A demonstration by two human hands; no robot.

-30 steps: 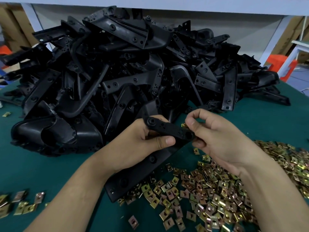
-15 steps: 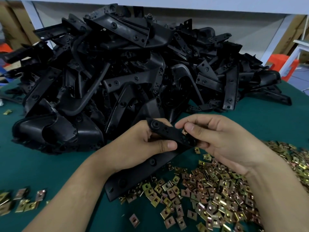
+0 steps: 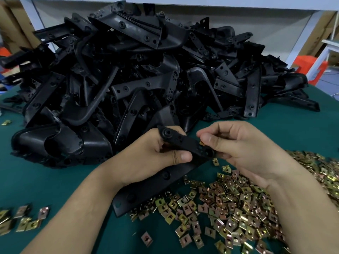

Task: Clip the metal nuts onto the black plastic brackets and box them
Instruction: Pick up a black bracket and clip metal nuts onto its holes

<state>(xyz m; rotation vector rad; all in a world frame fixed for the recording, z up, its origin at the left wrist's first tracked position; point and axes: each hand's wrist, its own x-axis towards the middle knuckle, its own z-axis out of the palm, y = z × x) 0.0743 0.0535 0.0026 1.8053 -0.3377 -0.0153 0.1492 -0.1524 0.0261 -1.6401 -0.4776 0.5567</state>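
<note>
While the left hand grips a bracket, right hand apparently pinches a nut.

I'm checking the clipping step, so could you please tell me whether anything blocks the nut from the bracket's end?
Nothing visible does. The right hand pinches the nut right against the end of the bracket, which the left hand grips.

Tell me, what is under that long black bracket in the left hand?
Yellowish metal nuts show along the bracket's lower edge, on the green table cover. Anything directly beneath the bracket is hidden by it.
</note>
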